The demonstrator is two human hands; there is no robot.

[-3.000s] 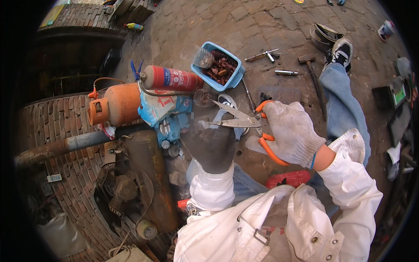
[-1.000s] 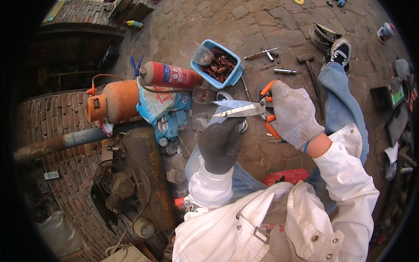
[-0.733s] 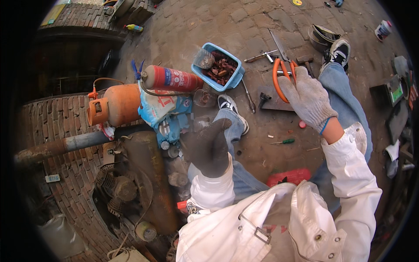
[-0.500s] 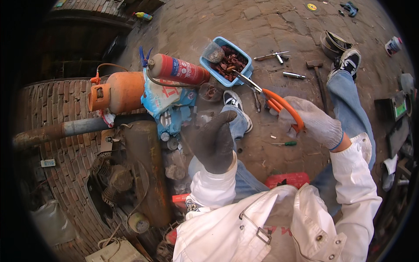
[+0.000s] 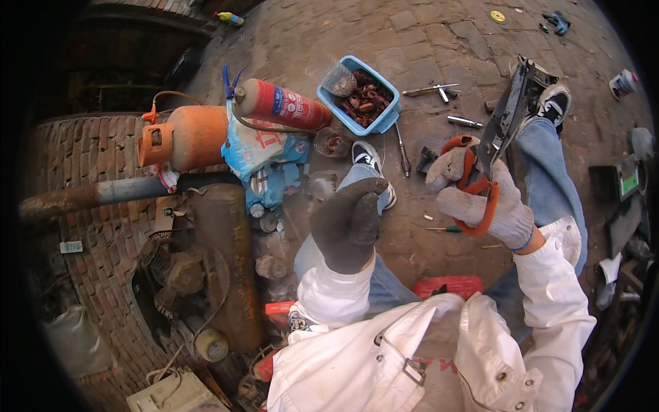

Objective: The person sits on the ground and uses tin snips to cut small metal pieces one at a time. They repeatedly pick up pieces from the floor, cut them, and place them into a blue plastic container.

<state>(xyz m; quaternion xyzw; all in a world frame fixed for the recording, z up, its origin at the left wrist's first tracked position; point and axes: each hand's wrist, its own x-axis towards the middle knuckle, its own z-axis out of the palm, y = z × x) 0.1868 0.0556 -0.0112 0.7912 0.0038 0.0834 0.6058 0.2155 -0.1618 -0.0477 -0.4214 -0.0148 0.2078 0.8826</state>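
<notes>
I have the long metal shears with orange loop handles (image 5: pixel 495 147) up over my right knee, blades pointing up and away, nearly shut. My right hand (image 5: pixel 484 206), in a pale knit glove, is closed through the handle loops. My left hand (image 5: pixel 347 223), in a dark glove, hangs loosely curled and holds nothing, above the blue plastic tub of rusty parts (image 5: pixel 359 103). I'd keep the blade tips turned off my leg and my free hand well apart from them.

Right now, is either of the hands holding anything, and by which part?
The right hand grips metal shears by their orange handles, blades pointing up. The left hand, in a dark glove, holds nothing visible.
</notes>
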